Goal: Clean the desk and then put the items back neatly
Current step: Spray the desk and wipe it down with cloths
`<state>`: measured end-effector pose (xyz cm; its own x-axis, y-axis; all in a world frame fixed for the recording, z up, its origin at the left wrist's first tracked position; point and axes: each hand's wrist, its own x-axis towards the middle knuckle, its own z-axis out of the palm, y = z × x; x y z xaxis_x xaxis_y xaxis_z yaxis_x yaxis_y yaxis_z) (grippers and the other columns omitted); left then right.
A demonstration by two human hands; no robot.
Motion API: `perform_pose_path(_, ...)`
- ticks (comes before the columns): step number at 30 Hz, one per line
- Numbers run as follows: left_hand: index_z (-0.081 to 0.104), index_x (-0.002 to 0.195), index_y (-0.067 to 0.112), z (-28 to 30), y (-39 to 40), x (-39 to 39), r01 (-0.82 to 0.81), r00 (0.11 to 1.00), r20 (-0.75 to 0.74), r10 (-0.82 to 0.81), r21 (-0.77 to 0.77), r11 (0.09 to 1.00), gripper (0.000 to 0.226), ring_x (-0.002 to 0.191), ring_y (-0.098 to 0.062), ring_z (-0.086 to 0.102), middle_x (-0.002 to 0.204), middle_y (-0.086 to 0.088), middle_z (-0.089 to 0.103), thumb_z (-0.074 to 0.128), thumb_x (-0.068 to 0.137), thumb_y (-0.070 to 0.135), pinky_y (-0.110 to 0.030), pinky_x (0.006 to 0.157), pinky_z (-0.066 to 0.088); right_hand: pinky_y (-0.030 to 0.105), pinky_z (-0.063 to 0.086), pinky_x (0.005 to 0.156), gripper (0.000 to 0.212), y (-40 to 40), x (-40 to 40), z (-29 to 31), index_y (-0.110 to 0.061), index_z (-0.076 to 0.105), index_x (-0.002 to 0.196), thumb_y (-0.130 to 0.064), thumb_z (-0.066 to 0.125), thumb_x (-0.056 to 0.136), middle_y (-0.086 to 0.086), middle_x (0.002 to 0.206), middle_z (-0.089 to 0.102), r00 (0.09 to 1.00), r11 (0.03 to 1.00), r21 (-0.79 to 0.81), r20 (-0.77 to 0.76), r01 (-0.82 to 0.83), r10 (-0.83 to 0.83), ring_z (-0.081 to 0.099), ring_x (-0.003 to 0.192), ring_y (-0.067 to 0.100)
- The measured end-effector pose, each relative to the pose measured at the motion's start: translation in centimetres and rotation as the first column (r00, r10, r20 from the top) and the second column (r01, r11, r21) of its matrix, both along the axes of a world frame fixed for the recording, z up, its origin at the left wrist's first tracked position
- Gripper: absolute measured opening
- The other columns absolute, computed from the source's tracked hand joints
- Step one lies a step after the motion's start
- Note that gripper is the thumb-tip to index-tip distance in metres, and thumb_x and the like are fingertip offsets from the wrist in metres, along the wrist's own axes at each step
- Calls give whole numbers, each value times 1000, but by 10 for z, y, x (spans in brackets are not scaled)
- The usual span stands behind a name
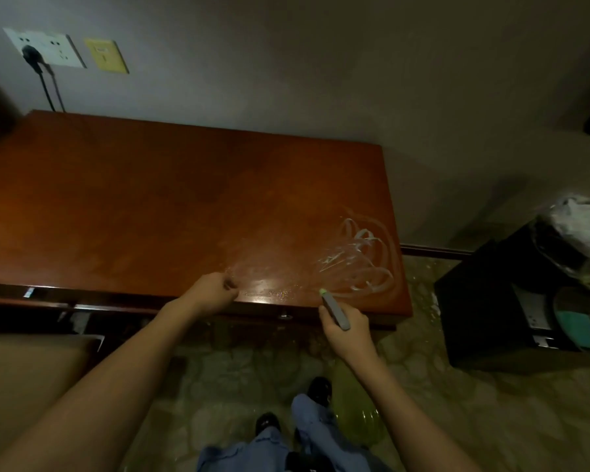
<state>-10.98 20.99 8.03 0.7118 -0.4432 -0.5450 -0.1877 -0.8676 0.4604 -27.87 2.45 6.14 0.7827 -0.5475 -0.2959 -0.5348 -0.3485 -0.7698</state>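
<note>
The desk (150, 206) is a reddish-brown wooden top standing against the wall, and near its front right corner lies a tangle of whitish looping streaks (361, 260), with a shiny wet-looking patch beside them toward the middle of the front edge. The right hand (346, 330) is curled around a grey marker-like stick (336, 311) with a pale green tip; that tip sits at the desk's front edge, just beside the streaks. The left hand (215, 292) rests at the front edge near the shiny patch, its fingers curled in; whether they pinch something thin and clear I cannot tell. On the wall behind the desk's left end a dark plug sits in a white socket plate (45, 47). A black cabinet (491, 308) stands to the right of the desk.
</note>
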Motion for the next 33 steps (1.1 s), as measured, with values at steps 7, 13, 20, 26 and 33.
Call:
perform_pose_path(7,55,124,6,-1,-29,5,67,997,36,-66,-22,997,30,97,-14,52,125,-10,57,46,99,20,-19,74,42,24,36,46,36,-31,-26,-23,-12,53,61,-30,56,92,4,63,56,950,968,5,-193,249,-244,52,55,14)
perform_pose_path(13,56,124,5,-4,-50,6,143,989,44,-142,-27,989,30,112,-21,54,127,-12,57,47,99,20,-23,85,39,12,33,44,32,-43,-48,-15,-7,51,65,-22,56,93,4,63,54,946,951,-48,-98,304,-308,51,57,14)
perform_pose_path(20,57,124,4,-6,-77,2,227,973,45,-225,-29,974,31,113,-22,54,127,-13,58,47,99,18,-24,87,38,26,35,48,30,-67,-55,-8,-3,56,67,-19,54,93,5,61,51,856,861,24,-131,508,-501,49,57,19)
perform_pose_path(26,57,122,4,-11,-107,3,274,962,30,-272,-49,961,30,111,-22,55,125,-13,58,48,98,19,-26,90,41,18,35,46,27,-81,-58,-4,-6,56,73,-21,53,95,5,67,53,872,871,72,-107,487,-479,50,59,16)
perform_pose_path(33,55,125,5,-16,-143,28,277,961,33,-275,-37,960,32,96,-19,56,126,-13,57,48,98,20,-25,82,42,23,38,50,32,-115,-2,-7,-9,54,66,-24,54,94,3,64,52,944,945,48,-80,325,-321,49,56,16)
